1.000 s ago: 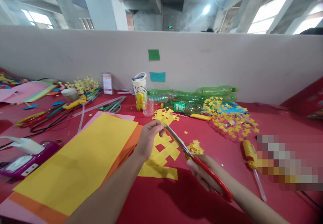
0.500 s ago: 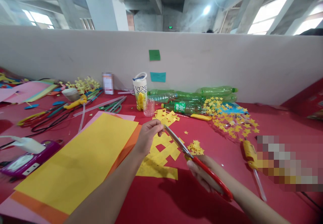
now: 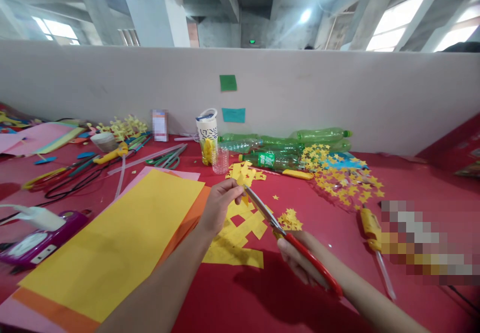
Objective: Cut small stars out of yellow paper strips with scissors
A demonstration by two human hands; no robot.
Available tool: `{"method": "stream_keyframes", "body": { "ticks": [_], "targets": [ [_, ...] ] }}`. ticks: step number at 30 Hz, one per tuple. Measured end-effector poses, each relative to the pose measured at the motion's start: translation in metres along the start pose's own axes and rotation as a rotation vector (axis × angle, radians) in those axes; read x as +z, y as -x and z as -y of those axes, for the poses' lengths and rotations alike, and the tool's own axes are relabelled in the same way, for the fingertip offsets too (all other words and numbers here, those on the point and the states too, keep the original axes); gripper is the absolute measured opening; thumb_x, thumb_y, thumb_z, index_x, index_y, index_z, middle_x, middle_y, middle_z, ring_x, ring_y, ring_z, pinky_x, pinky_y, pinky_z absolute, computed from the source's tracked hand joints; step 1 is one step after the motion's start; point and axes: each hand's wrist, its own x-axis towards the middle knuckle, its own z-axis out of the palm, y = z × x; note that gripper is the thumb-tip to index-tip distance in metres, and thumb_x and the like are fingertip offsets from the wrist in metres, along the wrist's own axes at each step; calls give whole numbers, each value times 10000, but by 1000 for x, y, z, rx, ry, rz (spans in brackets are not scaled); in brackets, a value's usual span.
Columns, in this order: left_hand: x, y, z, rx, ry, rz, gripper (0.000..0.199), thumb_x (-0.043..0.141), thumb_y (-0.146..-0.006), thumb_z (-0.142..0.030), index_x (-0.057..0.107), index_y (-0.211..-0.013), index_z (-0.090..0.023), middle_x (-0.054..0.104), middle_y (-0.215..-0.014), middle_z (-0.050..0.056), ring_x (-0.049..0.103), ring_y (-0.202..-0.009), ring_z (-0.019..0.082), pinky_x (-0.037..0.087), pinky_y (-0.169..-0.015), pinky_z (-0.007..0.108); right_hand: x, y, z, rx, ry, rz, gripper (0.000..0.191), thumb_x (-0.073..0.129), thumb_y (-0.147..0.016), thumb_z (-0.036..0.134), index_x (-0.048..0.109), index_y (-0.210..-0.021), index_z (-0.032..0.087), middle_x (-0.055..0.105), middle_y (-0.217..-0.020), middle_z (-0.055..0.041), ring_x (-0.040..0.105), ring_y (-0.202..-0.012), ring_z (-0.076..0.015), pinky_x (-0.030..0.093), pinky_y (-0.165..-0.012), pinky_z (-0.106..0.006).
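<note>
Red-handled scissors [image 3: 293,239] over the surface [image 3: 225,293], well out from its back edge, right hand [image 3: 296,264] with fingers clamped round the handle. Left hand [image 3: 219,200] by the tips, fingers pinched together on yellow paper [image 3: 241,178]. Can't tell if touching, tbh.

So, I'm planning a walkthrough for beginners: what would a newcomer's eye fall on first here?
Probably the red-handled scissors in the right hand, near the middle, with their tips close to the left hand. Next might come the big yellow sheet at left, lying over orange and pink paper. Then the spread of yellow stars at right, by the green bottles.
</note>
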Motion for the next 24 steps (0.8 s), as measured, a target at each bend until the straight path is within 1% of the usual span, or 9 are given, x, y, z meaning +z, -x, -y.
{"method": "stream_keyframes", "body": {
  "ticks": [4,11,15,19,24],
  "targets": [
    [3,2,0,7,3,10,233,510,-773,-203,513,-545,-159,473,-541,-18,423,-576,100,322,-604,245,2,0,-1,-15,-40,21,436,390,-815,583,436,-665,177,408,-383,75,350,-314,-47,271,-341,-151],
    [7,4,2,40,-45,10,210,504,-771,-217,571,-580,-160,491,-561,-7,422,-579,109,315,-589,253,5,1,2,22,-45,3,450,396,-803,600,445,-672,173,416,-405,71,362,-339,-45,266,-354,-154],
    [9,5,4,27,-30,0,200,503,-767,-222,575,-591,-162,490,-564,-7,424,-578,111,322,-590,253,6,0,0,59,-64,3,455,391,-795,614,449,-702,173,418,-398,77,362,-334,-41,284,-356,-143],
    [10,6,5,6,-10,-10,202,507,-763,-237,567,-587,-159,492,-564,-4,417,-569,112,327,-576,254,9,-1,-1,83,-67,-27,475,369,-789,636,446,-685,178,400,-357,81,344,-295,-44,273,-326,-144],
    [9,6,6,15,12,-1,205,510,-762,-223,558,-573,-159,491,-556,-6,423,-575,110,329,-586,254,11,0,3,35,-30,-77,495,360,-778,650,432,-628,184,366,-312,87,311,-258,-45,254,-311,-154]
  ]
}}
